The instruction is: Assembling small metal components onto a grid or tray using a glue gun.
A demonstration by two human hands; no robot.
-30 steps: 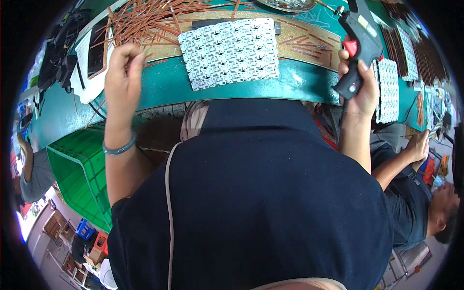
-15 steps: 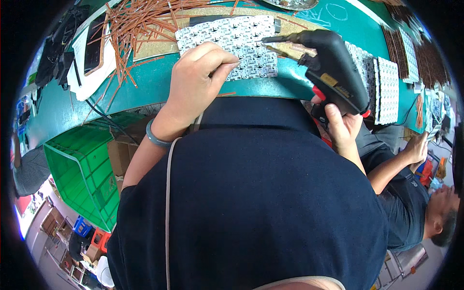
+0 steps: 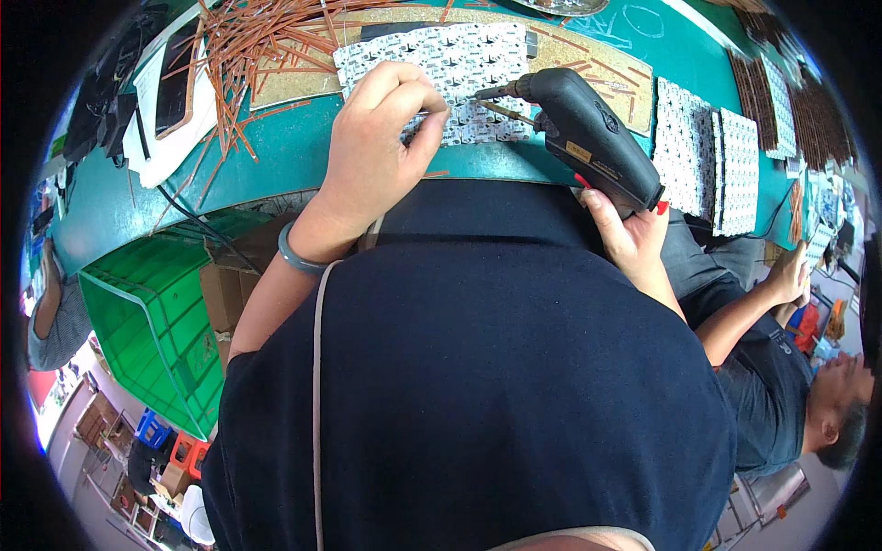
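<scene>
A white circuit board panel with a repeating dark pattern lies flat on the bench in front of me. My left hand is over its left part, thumb and forefinger pinched together. Whatever those fingers hold, if anything, is too small or hidden to make out. In my right hand is a black soldering gun with a red trigger, gripped by its handle. Its tip points left over the middle of the panel, close to my left fingertips; whether it touches the panel I cannot tell.
Thin reddish-brown strips are heaped at the back left, some on a tan board. A phone lies on white paper at left. More patterned panels stand at right, near a co-worker's hands. A green crate is below the bench.
The soldering gun has moved left and slightly down, bringing its tip over the middle of the panel. My left hand has shifted slightly up and left, still pinched.
</scene>
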